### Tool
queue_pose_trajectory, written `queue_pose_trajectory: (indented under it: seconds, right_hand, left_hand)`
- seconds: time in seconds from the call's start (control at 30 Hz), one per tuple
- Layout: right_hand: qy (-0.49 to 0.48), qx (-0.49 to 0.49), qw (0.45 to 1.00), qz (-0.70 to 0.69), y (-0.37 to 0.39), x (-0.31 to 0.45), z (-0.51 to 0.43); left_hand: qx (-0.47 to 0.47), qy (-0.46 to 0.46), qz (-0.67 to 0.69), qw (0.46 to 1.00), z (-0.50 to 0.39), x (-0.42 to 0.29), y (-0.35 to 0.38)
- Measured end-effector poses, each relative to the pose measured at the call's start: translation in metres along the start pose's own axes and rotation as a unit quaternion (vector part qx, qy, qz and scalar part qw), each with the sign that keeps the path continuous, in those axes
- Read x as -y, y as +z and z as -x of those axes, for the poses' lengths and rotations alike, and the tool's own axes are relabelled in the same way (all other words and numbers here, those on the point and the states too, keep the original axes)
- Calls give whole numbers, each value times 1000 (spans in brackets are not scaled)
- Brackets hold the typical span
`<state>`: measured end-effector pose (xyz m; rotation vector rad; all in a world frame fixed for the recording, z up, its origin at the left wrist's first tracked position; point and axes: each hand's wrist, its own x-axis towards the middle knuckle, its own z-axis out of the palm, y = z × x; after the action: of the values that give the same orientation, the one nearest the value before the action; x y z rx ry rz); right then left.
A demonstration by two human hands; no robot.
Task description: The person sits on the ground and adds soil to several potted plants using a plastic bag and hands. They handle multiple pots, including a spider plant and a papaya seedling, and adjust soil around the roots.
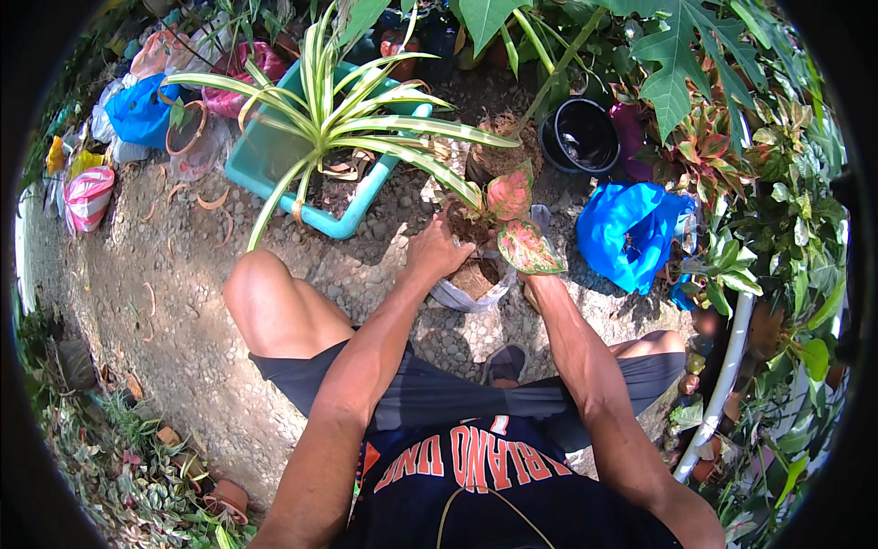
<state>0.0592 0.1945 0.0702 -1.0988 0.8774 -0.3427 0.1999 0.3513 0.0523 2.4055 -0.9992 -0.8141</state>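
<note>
My left hand (440, 248) grips the brown root ball (466, 225) of a small plant with pink and green leaves (511, 192). The root ball is just above a pale plastic grow bag (473, 302), which holds brown fibrous soil (475, 276). Behind the lower pink leaf, my right hand (540, 278) is mostly hidden; it is close to the plant's right side, and its grip cannot be seen. Left of the hands, a spider plant (322, 137) with striped leaves arches over a teal rectangular planter (343, 223) with dark soil in it.
A blue plastic bag (624, 237) and a black round pot (579, 137) stand to the right. Several bagged plants, one in a blue bag (139, 111), line the far left. A white pipe (717, 391) edges the right-hand plants. Pebbly ground (178, 329) lies around my legs.
</note>
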Motion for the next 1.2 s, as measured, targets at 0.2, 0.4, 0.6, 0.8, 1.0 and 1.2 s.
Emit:
queue_pose_trajectory:
  seconds: [0.2,0.4,0.6,0.8,1.0,1.2]
  right_hand:
    - [-81,13,841,534,21,20,10]
    - [-170,54,889,423,7,1,-10]
    - [-180,100,926,317,5,7,-8]
    - [-171,134,937,272,12,18,0]
    - [-196,135,889,392,27,38,17]
    - [-208,38,749,628,-2,-15,0]
  left_hand:
    - [50,-85,17,995,-13,-31,-9]
    - [-95,90,-6,991,-30,-4,8]
    - [-120,129,27,984,-29,0,6]
    - [27,105,-6,994,-27,0,-2]
    - [40,137,-56,988,-26,6,5]
    - [24,108,-60,992,-48,-4,4]
